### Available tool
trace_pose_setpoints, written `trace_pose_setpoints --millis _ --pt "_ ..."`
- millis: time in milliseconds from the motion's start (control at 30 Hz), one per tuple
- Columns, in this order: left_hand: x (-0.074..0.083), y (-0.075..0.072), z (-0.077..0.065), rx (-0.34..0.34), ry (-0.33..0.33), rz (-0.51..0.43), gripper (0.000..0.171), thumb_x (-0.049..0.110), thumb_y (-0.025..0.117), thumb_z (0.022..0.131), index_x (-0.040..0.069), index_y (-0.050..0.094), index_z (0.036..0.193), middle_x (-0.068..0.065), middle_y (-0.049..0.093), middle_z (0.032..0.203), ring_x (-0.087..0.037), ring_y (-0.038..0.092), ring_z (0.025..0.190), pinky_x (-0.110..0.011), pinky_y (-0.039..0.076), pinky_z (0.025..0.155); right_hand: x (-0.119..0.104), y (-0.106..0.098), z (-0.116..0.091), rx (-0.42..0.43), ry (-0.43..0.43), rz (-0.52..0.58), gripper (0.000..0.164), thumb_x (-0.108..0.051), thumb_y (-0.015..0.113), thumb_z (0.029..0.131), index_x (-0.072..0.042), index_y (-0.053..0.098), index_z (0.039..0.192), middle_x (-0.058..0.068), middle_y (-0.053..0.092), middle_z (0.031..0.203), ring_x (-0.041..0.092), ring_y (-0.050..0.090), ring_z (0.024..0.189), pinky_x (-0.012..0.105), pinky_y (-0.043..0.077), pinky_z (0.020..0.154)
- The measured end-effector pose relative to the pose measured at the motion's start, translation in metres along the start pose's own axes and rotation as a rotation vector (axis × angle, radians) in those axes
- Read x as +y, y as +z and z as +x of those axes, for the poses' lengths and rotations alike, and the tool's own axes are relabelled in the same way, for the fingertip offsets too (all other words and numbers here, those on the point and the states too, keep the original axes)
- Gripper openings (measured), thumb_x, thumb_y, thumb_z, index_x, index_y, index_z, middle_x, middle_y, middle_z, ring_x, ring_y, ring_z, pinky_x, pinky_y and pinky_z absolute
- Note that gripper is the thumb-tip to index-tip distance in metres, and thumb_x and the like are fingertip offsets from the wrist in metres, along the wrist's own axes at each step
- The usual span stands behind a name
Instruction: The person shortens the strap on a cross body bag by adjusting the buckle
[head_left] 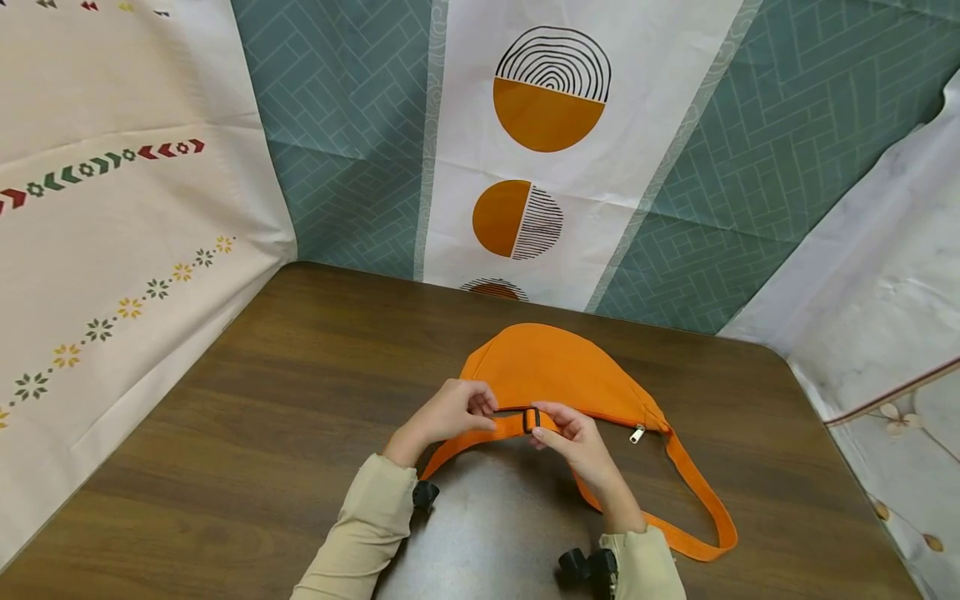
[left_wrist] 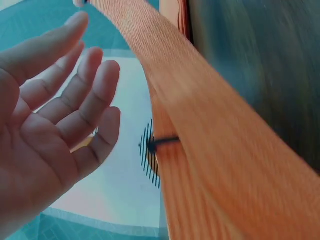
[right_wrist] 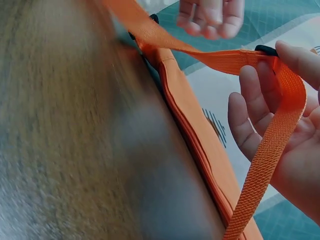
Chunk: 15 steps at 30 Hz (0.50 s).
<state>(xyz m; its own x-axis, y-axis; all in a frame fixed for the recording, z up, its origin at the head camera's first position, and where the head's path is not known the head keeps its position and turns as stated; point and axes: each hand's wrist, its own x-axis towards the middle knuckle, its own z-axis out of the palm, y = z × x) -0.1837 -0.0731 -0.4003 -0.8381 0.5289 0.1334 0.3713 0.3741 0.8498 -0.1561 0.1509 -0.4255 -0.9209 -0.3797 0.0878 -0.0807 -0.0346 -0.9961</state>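
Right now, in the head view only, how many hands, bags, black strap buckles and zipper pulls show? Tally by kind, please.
Hands: 2, left hand and right hand
Orange bag: 1
Black strap buckle: 1
Zipper pull: 1
Total: 5

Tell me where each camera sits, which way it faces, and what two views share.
Head: on the head, facing forward and down at the table and orange bag; left hand, right hand and both sleeves show.
Left wrist: on that wrist, facing past the orange strap toward the patterned cloth; left hand shows.
Right wrist: on that wrist, facing the right hand pinching the strap at the black buckle; part of the left hand shows at top.
Shared: head and right wrist both show the buckle.
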Motion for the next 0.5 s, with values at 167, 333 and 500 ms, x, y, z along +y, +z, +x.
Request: trace_pose_setpoints --millis 167,333,500 --pt "0.004 0.01 0.005 0.03 0.084 -0.006 0.021 0.007 0.075 0.07 0.0 0.062 0.085 -0.005 0.059 0.077 -0.013 0.054 0.069 -0.024 0.046 0.066 -0.001 0.003 0.001 0.011 0.005 0.025 0.045 -0.004 0.054 0.089 0.016 0.036 0.125 0.034 0.05 0.102 0.014 0.059 0.072 0.026 0.049 0.069" --pt "0.006 0.02 0.009 0.057 0.163 -0.007 0.029 0.01 0.079 0.067 0.0 0.064 0.09 -0.006 0.061 0.083 -0.016 0.056 0.075 -0.027 0.046 0.071 -0.003 0.005 0.001 0.026 0.02 0.041 0.042 0.0 0.044 0.09 0.015 0.031 0.127 0.029 0.053 0.098 0.015 0.057 0.071 0.025 0.048 0.068" --pt "0.007 0.024 0.01 0.072 0.201 0.018 0.032 0.013 0.079 0.066 0.001 0.064 0.091 -0.004 0.06 0.083 -0.015 0.054 0.075 -0.025 0.046 0.071 -0.003 0.004 0.0 0.022 0.032 0.083 0.043 0.003 0.037 0.088 0.014 0.025 0.128 0.016 0.057 0.097 0.016 0.056 0.072 0.025 0.047 0.069"
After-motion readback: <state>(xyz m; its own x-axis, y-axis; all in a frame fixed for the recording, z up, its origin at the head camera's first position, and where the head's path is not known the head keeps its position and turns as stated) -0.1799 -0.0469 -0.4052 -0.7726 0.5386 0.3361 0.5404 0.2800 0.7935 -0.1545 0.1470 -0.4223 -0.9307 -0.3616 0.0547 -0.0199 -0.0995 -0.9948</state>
